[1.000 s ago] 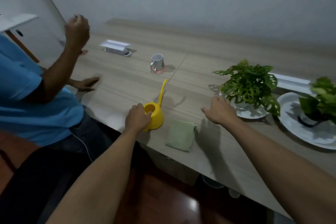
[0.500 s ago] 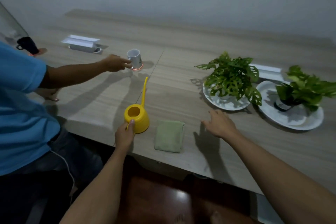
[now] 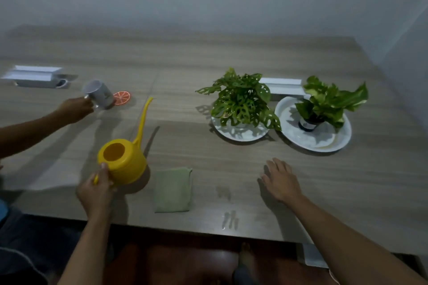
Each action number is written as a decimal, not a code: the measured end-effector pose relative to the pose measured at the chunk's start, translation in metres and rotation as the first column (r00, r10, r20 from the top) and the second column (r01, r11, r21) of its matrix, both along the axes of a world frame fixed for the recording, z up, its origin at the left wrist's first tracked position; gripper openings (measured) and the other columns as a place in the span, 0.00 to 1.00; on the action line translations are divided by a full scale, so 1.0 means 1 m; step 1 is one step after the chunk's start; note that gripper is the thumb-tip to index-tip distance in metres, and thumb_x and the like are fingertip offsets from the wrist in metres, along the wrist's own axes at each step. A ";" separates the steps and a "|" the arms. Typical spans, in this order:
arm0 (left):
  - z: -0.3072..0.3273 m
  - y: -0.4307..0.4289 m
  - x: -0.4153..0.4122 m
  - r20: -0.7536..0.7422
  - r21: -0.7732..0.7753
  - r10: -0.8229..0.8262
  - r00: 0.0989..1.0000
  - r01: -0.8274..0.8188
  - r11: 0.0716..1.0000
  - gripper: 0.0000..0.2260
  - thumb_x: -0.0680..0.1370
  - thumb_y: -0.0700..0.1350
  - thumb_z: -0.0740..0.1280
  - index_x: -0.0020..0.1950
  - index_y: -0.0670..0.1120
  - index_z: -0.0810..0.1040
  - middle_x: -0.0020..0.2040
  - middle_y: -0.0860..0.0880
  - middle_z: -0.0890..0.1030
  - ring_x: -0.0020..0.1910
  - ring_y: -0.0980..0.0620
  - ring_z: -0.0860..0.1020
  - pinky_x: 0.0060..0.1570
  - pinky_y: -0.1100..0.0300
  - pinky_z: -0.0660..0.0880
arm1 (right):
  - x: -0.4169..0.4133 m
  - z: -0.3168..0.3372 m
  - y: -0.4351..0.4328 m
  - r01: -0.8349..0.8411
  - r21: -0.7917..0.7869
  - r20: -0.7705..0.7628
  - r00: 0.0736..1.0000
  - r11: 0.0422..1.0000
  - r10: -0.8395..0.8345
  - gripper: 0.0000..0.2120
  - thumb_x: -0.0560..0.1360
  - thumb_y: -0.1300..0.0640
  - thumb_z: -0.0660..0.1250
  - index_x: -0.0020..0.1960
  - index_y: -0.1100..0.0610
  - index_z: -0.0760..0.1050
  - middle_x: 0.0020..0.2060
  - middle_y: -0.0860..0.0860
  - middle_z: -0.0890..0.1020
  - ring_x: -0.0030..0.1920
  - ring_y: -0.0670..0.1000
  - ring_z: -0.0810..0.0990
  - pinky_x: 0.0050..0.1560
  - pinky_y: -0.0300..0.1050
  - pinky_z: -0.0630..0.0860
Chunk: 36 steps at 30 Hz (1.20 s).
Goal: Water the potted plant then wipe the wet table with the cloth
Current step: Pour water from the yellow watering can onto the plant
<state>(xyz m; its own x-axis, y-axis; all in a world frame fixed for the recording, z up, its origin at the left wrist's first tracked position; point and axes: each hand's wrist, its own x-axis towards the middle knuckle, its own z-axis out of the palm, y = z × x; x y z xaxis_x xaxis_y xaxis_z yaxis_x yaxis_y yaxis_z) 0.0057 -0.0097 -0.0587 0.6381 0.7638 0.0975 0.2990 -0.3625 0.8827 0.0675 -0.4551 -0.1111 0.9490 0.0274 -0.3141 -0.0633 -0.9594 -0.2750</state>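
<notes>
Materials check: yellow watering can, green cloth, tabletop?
Watering can: looks like moulded plastic, uniform glossy yellow, thin one-piece spout. Green cloth: soft matte fabric, possibly microfibre, folded with limp rounded edges. Table: wood-grain look, likely laminate given the flat even sheen, but solid wood cannot be ruled out.

Glossy yellow plastic watering can [image 3: 125, 162] (matt green cloth [image 3: 173, 190]), wood-grain table [image 3: 208, 65].

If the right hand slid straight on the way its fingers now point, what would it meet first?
Probably the plate under the nearer potted plant. The right hand lies open, fingers aimed up-left over bare table; depth is uncertain.
</notes>
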 end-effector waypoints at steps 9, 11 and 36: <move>0.039 -0.046 0.051 0.181 -0.035 -0.109 0.978 0.117 0.993 0.19 0.77 0.62 0.66 0.31 0.53 0.78 0.27 0.54 0.76 0.33 0.45 0.72 0.38 0.42 0.74 | 0.045 -0.032 -0.054 -0.012 -0.030 0.153 0.988 0.999 0.016 0.27 0.80 0.45 0.49 0.75 0.55 0.63 0.76 0.54 0.63 0.74 0.60 0.58 0.73 0.55 0.59; 0.047 -0.063 0.062 0.201 -0.017 -0.144 0.969 0.150 0.989 0.22 0.77 0.61 0.67 0.30 0.47 0.75 0.26 0.52 0.74 0.31 0.46 0.71 0.35 0.42 0.74 | 0.057 -0.041 -0.053 -0.035 -0.038 0.156 0.987 0.999 0.041 0.25 0.81 0.46 0.52 0.76 0.54 0.62 0.76 0.53 0.62 0.75 0.60 0.58 0.74 0.55 0.58; 0.114 -0.088 0.154 -0.001 0.167 -0.515 0.857 0.508 0.845 0.33 0.73 0.62 0.64 0.30 0.30 0.70 0.26 0.32 0.70 0.26 0.43 0.69 0.24 0.47 0.64 | 0.076 -0.102 -0.012 0.090 0.027 0.265 0.960 0.996 -0.094 0.29 0.79 0.39 0.49 0.76 0.49 0.60 0.76 0.51 0.62 0.75 0.58 0.58 0.72 0.59 0.53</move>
<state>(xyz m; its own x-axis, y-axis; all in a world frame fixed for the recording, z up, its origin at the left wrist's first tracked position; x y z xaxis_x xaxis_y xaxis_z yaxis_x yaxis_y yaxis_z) 0.1594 -0.0977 0.0550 0.9266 0.3026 0.2231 -0.0030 -0.5875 0.8092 0.1432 -0.4667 -0.2133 0.9968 -0.0614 -0.0508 -0.0741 -0.9487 -0.3074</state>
